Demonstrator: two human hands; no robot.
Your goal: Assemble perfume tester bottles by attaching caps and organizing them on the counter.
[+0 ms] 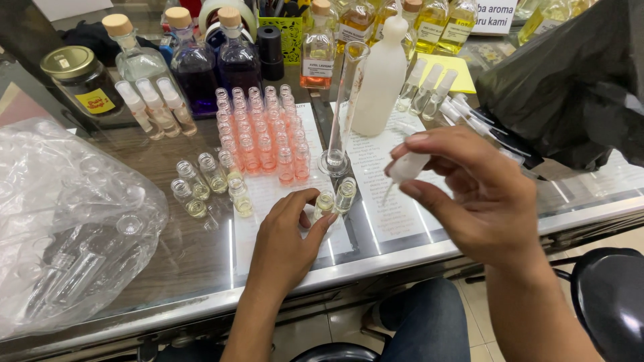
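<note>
We log, big to small: glass-topped table point(201, 268) w/ clear plastic bag point(67, 221) at left, tall measuring cylinder point(345, 100) mid-table, right hand point(469, 201) pinching white spray-pump cap point(407, 167), left hand point(288, 234) fingertips gripping small yellowish vial point(325, 203) on table nr front edge.

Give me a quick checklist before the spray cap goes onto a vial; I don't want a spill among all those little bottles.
1. Left hand steadies a small open vial: ok, fingers touch it.
2. Right hand pinches the white spray cap: ok.
3. Cap's dip tube hangs over the vial mouth: not ok, it is off to the right.
4. Second open vial stands upright: ok.
5. Tall glass cylinder close behind: not ok, easy to knock.
6. Liquid level in the held vial: cannot tell.
</note>
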